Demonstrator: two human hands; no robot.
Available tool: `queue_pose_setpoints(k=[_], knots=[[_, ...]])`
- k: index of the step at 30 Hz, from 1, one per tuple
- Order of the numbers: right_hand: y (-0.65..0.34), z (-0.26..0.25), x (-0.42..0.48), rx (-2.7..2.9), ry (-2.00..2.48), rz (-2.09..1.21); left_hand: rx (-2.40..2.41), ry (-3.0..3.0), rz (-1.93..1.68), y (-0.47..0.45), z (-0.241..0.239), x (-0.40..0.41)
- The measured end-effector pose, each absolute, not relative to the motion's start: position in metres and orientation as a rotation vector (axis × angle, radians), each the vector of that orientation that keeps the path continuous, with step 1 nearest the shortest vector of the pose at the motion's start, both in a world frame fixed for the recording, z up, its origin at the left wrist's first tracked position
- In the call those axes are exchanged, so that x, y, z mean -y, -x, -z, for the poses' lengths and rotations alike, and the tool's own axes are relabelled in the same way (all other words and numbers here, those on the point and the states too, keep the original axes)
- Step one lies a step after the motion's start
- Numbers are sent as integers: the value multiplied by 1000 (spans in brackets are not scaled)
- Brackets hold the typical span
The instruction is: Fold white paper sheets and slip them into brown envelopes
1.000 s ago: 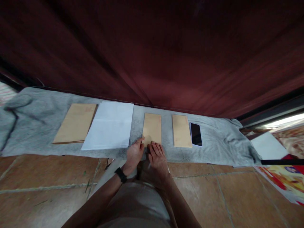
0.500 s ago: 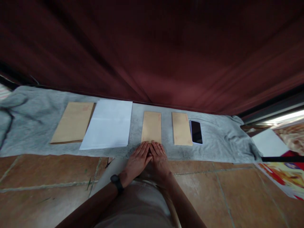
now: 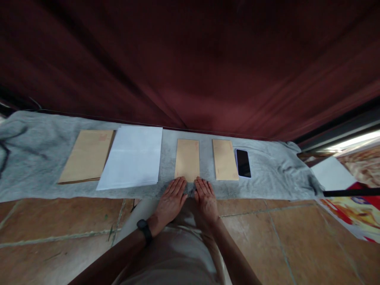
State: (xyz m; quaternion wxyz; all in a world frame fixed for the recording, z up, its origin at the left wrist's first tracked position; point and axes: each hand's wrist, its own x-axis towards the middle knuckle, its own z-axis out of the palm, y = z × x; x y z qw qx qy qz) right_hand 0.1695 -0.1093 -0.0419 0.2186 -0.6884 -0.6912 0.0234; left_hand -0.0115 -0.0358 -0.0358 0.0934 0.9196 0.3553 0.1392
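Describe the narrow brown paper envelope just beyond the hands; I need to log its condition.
The narrow brown paper envelope lies flat on the grey cloth, long side pointing away from the person. It looks smooth and uncreased, with faint reddish printing near its far right corner. The left hand and right hand rest flat at its near edge, fingertips at or just touching it. A second similar envelope lies apart on its right.

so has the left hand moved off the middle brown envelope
Yes. The left hand has slid back from the middle brown envelope toward the floor tiles, fingertips at its near edge.

The large brown envelope (image 3: 86,156) lies partly hidden under white paper (image 3: 130,161) — its red print unreadable.
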Motion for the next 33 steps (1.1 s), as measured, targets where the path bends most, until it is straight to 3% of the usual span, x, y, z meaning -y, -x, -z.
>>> queue_pose_setpoints(k=[23,33], knots=[[-166,52,108,1845,1874,20,-1063,-2722,-286,-106,35,-102],[-165,50,107,1831,1877,2,-1083,-2747,-300,-84,32,-108]])
